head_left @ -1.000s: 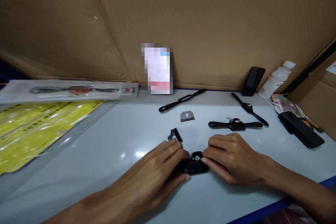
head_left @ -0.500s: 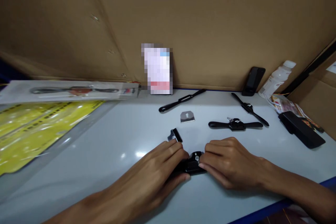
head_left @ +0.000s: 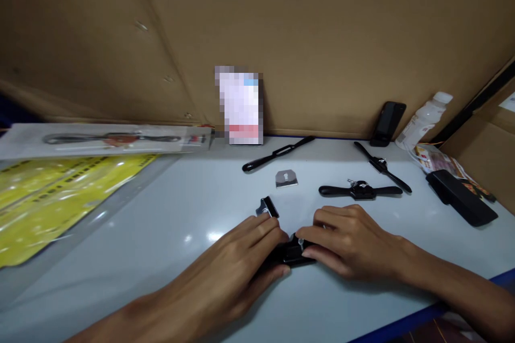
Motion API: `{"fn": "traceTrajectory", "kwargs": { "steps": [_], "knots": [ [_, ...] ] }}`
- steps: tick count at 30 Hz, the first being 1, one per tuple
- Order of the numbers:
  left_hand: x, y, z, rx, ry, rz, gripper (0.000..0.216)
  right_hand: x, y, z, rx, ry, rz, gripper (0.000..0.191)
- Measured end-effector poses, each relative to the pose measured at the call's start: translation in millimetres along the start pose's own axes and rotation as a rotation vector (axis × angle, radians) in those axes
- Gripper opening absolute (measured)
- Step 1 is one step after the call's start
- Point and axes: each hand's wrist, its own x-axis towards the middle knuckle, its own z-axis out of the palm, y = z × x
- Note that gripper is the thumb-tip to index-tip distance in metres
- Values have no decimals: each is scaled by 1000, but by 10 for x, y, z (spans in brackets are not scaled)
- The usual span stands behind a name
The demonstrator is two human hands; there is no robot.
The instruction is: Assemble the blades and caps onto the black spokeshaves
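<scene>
A black spokeshave (head_left: 296, 258) lies low over the table in front of me, partly covered by my fingers. My left hand (head_left: 245, 257) wraps round its left end, thumb below and fingers on top. With thumb and forefinger, my right hand (head_left: 350, 246) pinches at the silver screw (head_left: 300, 244) on the spokeshave's middle; the right handle is hidden beneath it. Just past my left fingertips sits a dark lever cap (head_left: 267, 207). A flat steel blade (head_left: 286, 179) with a keyhole slot rests farther back. Behind it lies a bare spokeshave body (head_left: 277, 155).
Two assembled spokeshaves, one level (head_left: 361, 190) and one slanted (head_left: 382, 166), lie at right. Beyond them are a black case (head_left: 462, 198), a phone (head_left: 387, 124) and a plastic bottle (head_left: 422, 122). Packaged tools (head_left: 112, 140) and yellow packaging (head_left: 72, 193) cover the left. Cardboard (head_left: 314, 37) stands behind.
My right forefinger has come forward and left over the top of the spokeshave, closing toward the thumb at the screw. My left hand keeps its hold; the view has shifted slightly.
</scene>
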Motion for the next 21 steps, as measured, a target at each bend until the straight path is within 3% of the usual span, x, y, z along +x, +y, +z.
{"fn": "traceTrajectory", "kwargs": {
  "steps": [8, 21],
  "knots": [
    [-18, -19, 19, 11, -19, -11, 10, 24, -28, 68, -135, -32, -9, 26],
    [1, -28, 3, 17, -38, -31, 11, 36, 30, 94, -157, -73, -65, 28]
  ]
}}
